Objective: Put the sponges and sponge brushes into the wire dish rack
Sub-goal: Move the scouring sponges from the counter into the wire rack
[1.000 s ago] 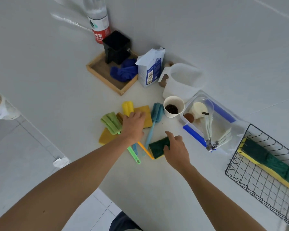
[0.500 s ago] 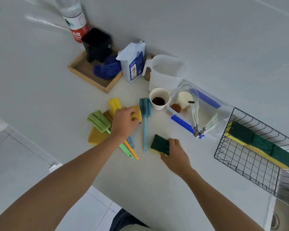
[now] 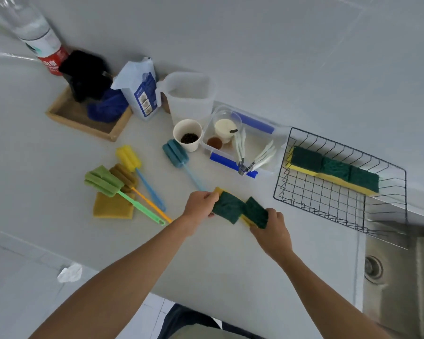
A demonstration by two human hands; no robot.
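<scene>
Both hands now carry green-and-yellow scouring sponges above the pale grey countertop [image 3: 230, 265], lifted clear of it where half a second ago the right hand was only pinching one on the surface and the left was pressing down among the brushes. The left hand [image 3: 199, 203] closes its fingers around the left sponge [image 3: 227, 208]; the right hand [image 3: 269, 227] clasps the right sponge [image 3: 256, 212], and the two pads overlap or touch at the middle. To the right, the black wire dish rack [image 3: 304, 204] beside the steel sink [image 3: 402, 277] already holds a row of green-topped sponges [image 3: 333, 167] along its far side. Left on the counter: a flat yellow sponge [image 3: 108, 209], plus four foam-headed brushes, green [image 3: 103, 181], brown [image 3: 123, 176], yellow [image 3: 127, 155] and teal [image 3: 175, 152]. The pair in hand looks ready for the short carry rightward into the rack, leaving the brushes and one sponge to follow
</scene>
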